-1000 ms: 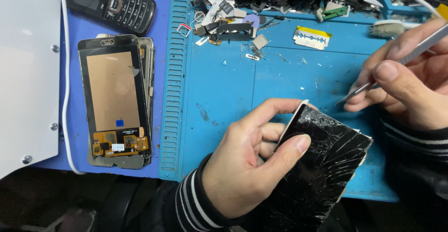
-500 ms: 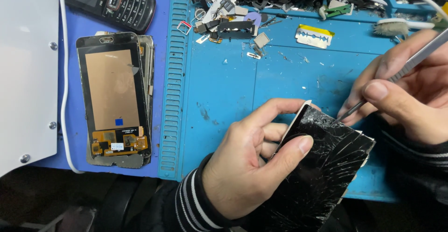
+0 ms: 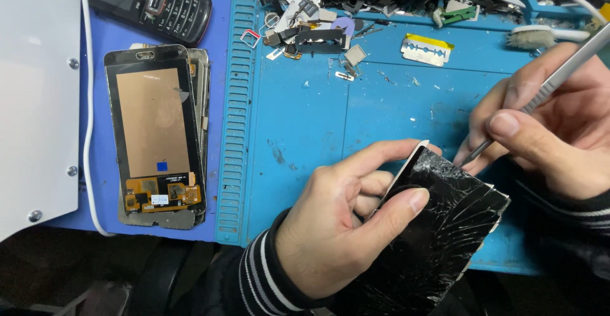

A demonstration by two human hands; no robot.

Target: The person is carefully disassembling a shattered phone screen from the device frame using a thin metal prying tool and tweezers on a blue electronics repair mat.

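My left hand (image 3: 346,227) grips a phone with a badly cracked black screen (image 3: 445,227), tilted up on its edge over the blue work mat (image 3: 305,131). Thumb and fingers pinch its left edge. My right hand (image 3: 546,125) holds a thin metal tool (image 3: 546,84) like a pen. The tool's tip touches the upper edge of the cracked screen near its top corner.
A stack of phone display panels (image 3: 159,138) lies on the left, copper-coloured back up. An old black keypad phone (image 3: 152,1) sits above it. A razor blade (image 3: 427,49), a brush (image 3: 540,36) and several small parts (image 3: 318,30) litter the mat's far side. A white panel (image 3: 35,100) lies far left.
My right hand has moved down and left, bringing the tool's tip onto the top edge of the cracked phone. The left hand keeps the phone almost still.
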